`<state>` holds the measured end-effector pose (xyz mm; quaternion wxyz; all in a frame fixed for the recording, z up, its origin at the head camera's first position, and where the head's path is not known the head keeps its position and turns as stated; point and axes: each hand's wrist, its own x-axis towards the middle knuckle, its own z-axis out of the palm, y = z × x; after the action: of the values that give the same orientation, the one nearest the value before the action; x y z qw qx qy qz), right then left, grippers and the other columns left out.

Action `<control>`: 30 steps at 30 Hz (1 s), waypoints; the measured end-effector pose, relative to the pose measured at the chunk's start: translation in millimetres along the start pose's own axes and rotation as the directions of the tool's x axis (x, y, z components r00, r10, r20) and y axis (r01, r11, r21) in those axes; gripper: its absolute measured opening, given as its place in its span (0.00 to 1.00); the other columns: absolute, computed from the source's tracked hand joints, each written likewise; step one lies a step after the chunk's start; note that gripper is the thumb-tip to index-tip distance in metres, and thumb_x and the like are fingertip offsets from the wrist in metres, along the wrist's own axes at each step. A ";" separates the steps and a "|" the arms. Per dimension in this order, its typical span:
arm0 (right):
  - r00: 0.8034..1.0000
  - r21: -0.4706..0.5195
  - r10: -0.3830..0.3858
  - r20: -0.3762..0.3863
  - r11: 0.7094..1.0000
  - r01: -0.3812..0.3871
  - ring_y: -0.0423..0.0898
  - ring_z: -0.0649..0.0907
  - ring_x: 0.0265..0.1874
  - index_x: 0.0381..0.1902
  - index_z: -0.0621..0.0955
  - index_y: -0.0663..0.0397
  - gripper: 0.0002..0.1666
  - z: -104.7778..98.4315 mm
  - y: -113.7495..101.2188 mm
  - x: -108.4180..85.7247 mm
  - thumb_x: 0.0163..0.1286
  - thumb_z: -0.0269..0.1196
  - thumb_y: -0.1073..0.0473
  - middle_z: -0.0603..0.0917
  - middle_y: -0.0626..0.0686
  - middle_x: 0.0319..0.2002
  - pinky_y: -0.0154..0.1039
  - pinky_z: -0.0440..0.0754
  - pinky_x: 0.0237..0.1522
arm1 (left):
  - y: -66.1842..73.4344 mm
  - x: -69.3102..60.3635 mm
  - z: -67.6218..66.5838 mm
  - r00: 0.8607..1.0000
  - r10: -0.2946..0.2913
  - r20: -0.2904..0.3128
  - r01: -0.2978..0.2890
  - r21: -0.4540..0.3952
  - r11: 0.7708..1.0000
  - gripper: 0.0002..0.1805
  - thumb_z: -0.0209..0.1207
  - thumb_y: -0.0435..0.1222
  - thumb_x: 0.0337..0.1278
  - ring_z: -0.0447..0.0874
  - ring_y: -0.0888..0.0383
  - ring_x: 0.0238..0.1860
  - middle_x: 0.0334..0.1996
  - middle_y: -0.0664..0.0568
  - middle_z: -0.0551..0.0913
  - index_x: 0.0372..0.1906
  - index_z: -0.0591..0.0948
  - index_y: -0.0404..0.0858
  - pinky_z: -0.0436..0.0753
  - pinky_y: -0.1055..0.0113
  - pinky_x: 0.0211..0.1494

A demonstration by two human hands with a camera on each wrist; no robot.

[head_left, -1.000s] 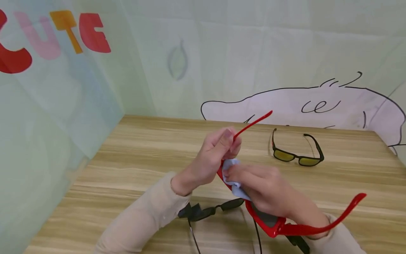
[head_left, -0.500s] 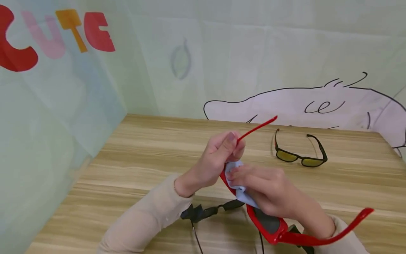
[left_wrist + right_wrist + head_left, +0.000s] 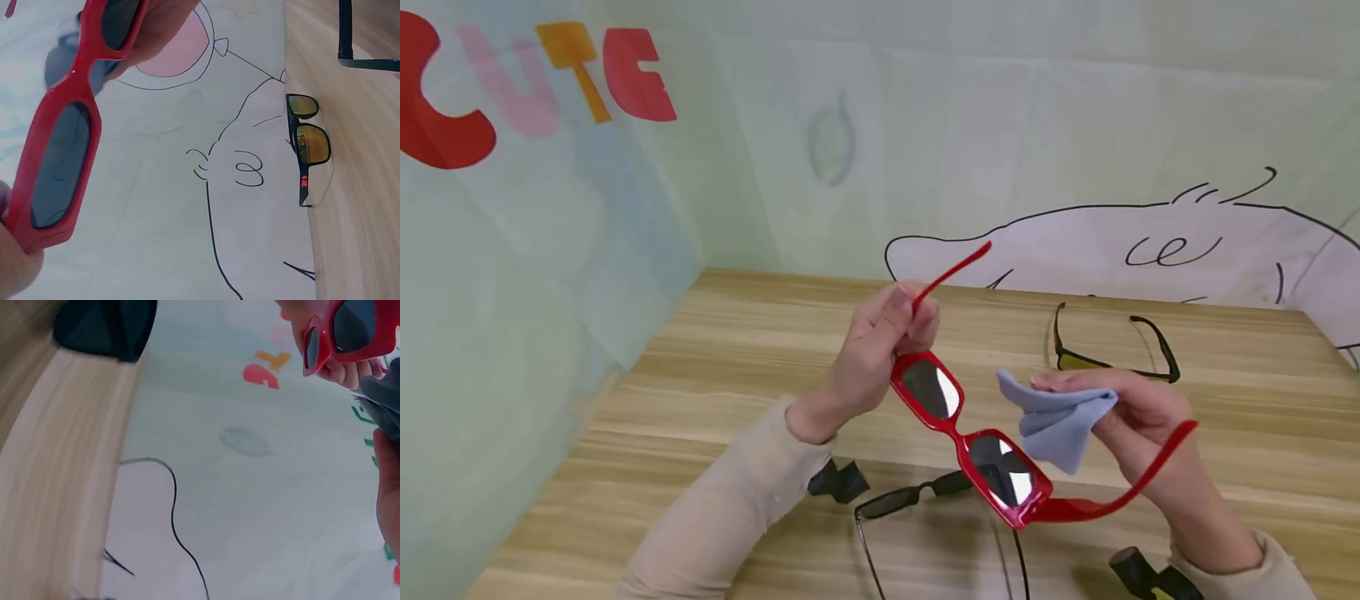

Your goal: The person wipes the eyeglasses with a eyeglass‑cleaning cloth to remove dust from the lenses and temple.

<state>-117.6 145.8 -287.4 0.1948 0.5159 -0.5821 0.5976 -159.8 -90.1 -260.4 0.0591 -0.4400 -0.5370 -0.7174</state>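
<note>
Red-framed sunglasses (image 3: 953,429) with dark lenses hang above the table, both arms unfolded. My left hand (image 3: 880,350) grips them at the hinge end of one arm; the other arm curves off to the right. In the left wrist view the red sunglasses (image 3: 87,94) fill the upper left. A folded light-blue cloth (image 3: 1060,421) is pinched between thumb and fingers of my right hand (image 3: 1157,433), apart from the lenses. The right wrist view shows the cloth (image 3: 384,394) near the right edge, beside the sunglasses (image 3: 353,331).
Black sunglasses (image 3: 917,497) lie below the red pair on the wooden table (image 3: 700,383). Yellow-lensed black sunglasses (image 3: 1078,362) stand farther back, partly behind my right hand. A dark wrist-worn device (image 3: 1150,575) is by the right sleeve. Printed sheets (image 3: 985,133) wall the back and left.
My right hand has drawn the cloth off the red sunglasses and moved right, baring both lenses. The left hand has shifted slightly left and up with the sunglasses.
</note>
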 end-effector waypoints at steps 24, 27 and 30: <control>0.839 -0.177 0.043 0.543 0.982 0.064 0.41 0.82 0.38 0.45 0.77 0.57 0.10 15.8 -4.4 -3.5 0.71 0.50 0.63 0.82 0.50 0.39 0.38 0.74 0.53 | 9.2 -0.2 2.1 0.998 0.055 -0.020 -0.053 0.104 0.993 0.29 0.47 0.52 0.66 0.58 0.56 0.20 0.19 0.51 0.61 0.24 0.65 0.28 0.60 0.67 0.24; 0.849 -0.229 0.051 0.526 0.970 0.084 0.45 0.82 0.42 0.48 0.77 0.57 0.12 16.0 -2.9 -5.3 0.71 0.52 0.62 0.82 0.51 0.42 0.38 0.74 0.54 | 11.0 -1.5 5.4 0.999 0.049 0.000 -0.048 0.123 0.991 0.29 0.46 0.52 0.66 0.60 0.55 0.21 0.19 0.50 0.63 0.25 0.66 0.27 0.62 0.66 0.26; 0.875 -0.323 0.049 0.482 0.938 0.125 0.49 0.82 0.45 0.51 0.77 0.58 0.15 17.2 -1.5 -7.6 0.70 0.55 0.59 0.82 0.52 0.45 0.37 0.76 0.51 | 13.6 -1.9 7.0 0.998 0.066 0.004 -0.066 0.157 0.985 0.29 0.46 0.52 0.66 0.62 0.54 0.22 0.19 0.49 0.64 0.25 0.67 0.27 0.63 0.65 0.27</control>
<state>-106.7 133.5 -296.6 0.1425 0.6179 -0.6970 0.3348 -147.1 -90.7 -251.7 0.1177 -0.4510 -0.5768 -0.6709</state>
